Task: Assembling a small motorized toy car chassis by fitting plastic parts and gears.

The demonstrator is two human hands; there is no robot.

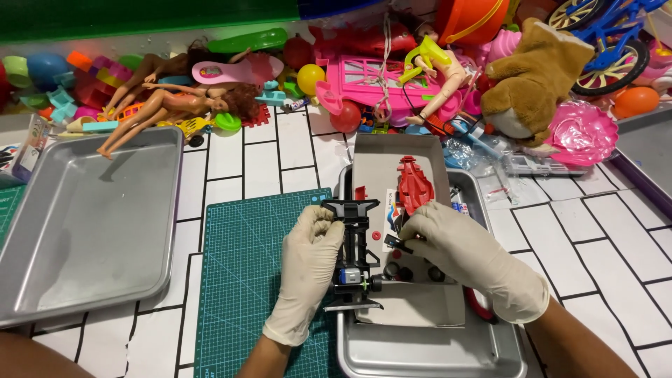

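One head-worn view, we look steeply down and forward from close above our gloved hands (392,259), table (266,154) filling the frame, toy pile (392,63) along the far edge

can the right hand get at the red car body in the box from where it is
Probably yes. The right hand rests just below the red car body, which lies uncovered in the open grey box. Nothing sits between them; the left hand holds the black chassis off to the side.
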